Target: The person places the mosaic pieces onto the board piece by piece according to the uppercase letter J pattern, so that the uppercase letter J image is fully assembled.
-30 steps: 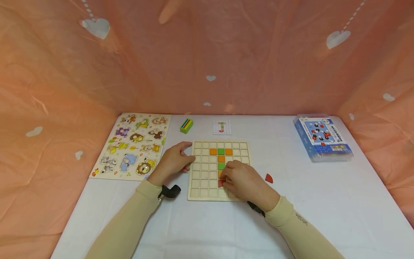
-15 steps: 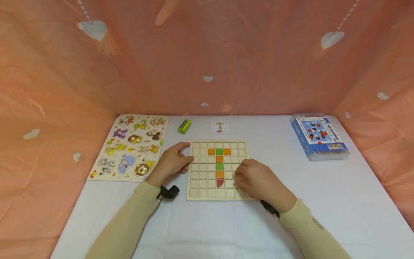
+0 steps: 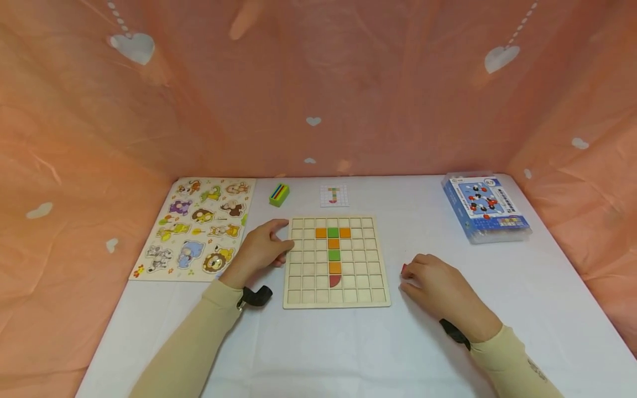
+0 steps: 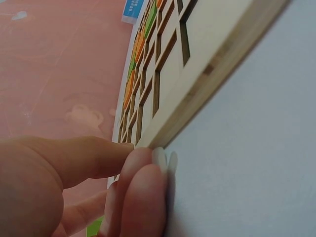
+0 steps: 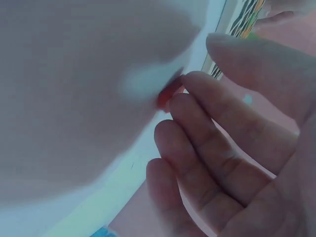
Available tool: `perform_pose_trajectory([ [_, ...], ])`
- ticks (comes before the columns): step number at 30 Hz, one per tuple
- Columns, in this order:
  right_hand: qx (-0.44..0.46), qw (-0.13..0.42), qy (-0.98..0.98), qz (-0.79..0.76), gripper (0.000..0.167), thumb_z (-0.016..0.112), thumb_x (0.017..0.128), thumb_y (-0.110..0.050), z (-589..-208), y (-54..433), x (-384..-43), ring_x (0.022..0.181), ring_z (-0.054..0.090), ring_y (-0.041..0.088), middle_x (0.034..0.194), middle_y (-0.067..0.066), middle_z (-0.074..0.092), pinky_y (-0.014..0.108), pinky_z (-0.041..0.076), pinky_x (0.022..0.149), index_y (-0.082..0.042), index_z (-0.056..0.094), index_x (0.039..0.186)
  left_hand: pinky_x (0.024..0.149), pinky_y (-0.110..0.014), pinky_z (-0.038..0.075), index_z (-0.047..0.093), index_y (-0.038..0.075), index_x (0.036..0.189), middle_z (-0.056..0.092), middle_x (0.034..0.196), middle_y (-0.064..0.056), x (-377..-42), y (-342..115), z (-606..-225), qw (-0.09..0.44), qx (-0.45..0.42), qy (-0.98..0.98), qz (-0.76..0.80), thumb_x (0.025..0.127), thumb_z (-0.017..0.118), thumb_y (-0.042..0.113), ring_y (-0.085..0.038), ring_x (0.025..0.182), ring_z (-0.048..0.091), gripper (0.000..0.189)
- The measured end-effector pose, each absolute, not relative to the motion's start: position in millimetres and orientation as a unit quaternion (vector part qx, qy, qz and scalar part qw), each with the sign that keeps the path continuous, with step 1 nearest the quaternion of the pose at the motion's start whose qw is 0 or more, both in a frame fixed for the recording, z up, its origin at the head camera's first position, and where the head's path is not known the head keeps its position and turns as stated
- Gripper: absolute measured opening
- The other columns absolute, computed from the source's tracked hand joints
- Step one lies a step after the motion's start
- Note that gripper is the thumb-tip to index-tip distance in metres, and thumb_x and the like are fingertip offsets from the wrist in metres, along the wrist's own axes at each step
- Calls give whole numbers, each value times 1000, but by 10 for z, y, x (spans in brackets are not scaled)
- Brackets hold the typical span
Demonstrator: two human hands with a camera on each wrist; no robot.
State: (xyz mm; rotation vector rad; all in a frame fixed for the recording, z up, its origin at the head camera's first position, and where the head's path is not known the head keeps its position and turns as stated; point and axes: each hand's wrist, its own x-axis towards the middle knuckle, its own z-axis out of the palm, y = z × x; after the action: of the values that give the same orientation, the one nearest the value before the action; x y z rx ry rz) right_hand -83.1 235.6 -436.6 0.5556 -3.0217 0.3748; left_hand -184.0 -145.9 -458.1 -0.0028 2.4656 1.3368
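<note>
A wooden grid board (image 3: 308, 283) lies on the white table, with orange, green and red pieces set in its cells. The lowest is a red quarter-circle piece (image 3: 335, 281). At the board's left edge, my left hand (image 3: 261, 249) has its thumb on the rim and curled fingertips against the side, as the left wrist view shows. My right hand (image 3: 440, 287) is over the table to the right of the board. Its index and middle fingertips touch a second red piece (image 5: 170, 95), mostly hidden in the head view (image 3: 403, 268); the thumb stands apart from it.
A small patterned card (image 3: 334, 195) lies behind the board, beside a green box (image 3: 280, 195) with coloured stripes. On the left is an animal puzzle board (image 3: 171, 235). A blue boxed molecule set (image 3: 485, 207) stands at the back right.
My right hand has let go of the red quarter-circle in the grid and moved right to the loose red piece on the table. My left hand stays at the board's edge.
</note>
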Motion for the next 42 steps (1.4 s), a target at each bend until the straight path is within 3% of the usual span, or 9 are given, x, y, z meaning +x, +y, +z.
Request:
perform_pose_trajectory([
  [14,144,19,-981,130,9,86,89,-19,-4376,2529,-945,82,62,17,89,-2,69,43,59,73,-11,81,90,60,-28,64,51,18,160,71,79,-7,-1834,-1464,-4592,172,-5,863,474,100,76,20,-13,60,68,65],
  [27,132,16,-982,132,24,89,89,-29,-4402,2318,-1202,85,65,22,93,4,72,45,61,75,-7,80,91,60,-27,64,51,19,159,70,78,-6,-1823,-1445,-4634,171,-6,859,483,100,76,21,-12,60,69,64],
  [42,130,8,-981,143,12,83,90,-19,-4378,2254,-1270,82,63,21,88,3,69,45,60,74,-8,79,91,60,-28,64,51,18,160,70,76,-6,-1830,-1459,-4578,170,-4,863,477,100,76,20,-13,60,68,65],
])
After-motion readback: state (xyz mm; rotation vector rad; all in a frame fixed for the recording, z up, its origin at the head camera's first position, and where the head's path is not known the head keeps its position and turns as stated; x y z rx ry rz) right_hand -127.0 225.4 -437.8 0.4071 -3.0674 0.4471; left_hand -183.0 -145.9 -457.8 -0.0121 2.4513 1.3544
